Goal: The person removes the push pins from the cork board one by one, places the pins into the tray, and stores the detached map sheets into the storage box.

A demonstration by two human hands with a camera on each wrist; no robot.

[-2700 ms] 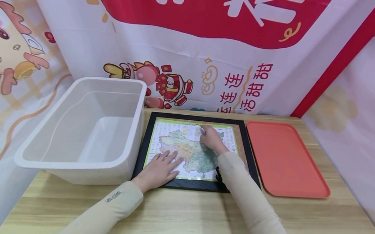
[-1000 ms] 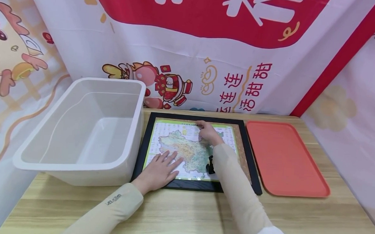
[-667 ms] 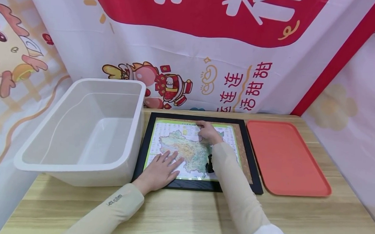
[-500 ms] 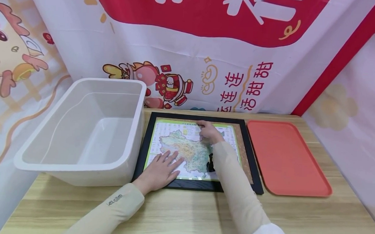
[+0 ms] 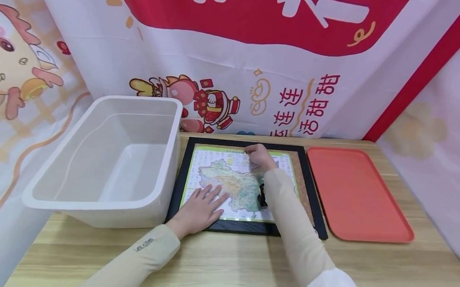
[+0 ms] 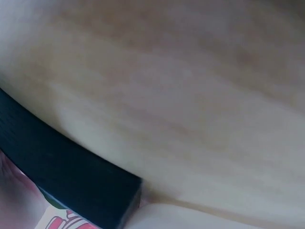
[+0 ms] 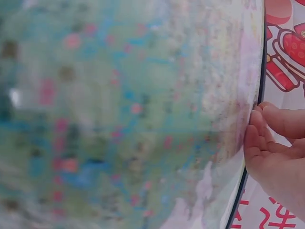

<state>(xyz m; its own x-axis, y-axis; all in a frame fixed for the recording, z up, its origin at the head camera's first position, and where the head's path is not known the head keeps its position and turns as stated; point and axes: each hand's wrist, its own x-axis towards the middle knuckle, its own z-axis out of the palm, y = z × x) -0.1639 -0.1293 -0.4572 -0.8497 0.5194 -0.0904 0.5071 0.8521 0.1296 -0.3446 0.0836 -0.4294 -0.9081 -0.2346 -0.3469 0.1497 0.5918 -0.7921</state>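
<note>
In the head view, a colourful map sheet (image 5: pixel 231 187) lies on a cork board (image 5: pixel 306 204) with a black frame (image 5: pixel 245 227). My left hand (image 5: pixel 197 213) rests on the map's lower left with its fingers spread. At the map's top edge, my right hand (image 5: pixel 261 156) pinches a small shiny pin-like thing (image 5: pixel 246 152); its details are too small to tell. The right wrist view has the thumb and index finger of the right hand (image 7: pixel 279 148) meeting at the sheet's edge, and the pinched thing is hidden there. A frame corner (image 6: pixel 71 167) shows in the left wrist view.
A large white tub (image 5: pixel 94 205) stands left of the board, close to its frame. On the right lies a red-orange tray (image 5: pixel 360 193). Both sit on a wooden table (image 5: pixel 223 264) with a printed cloth (image 5: pixel 234 59) behind it.
My right hand first held a small whitish thing below the map's top edge, then moved up and its index finger pressed there. Now its fingertips are drawn together. The left hand stays put.
</note>
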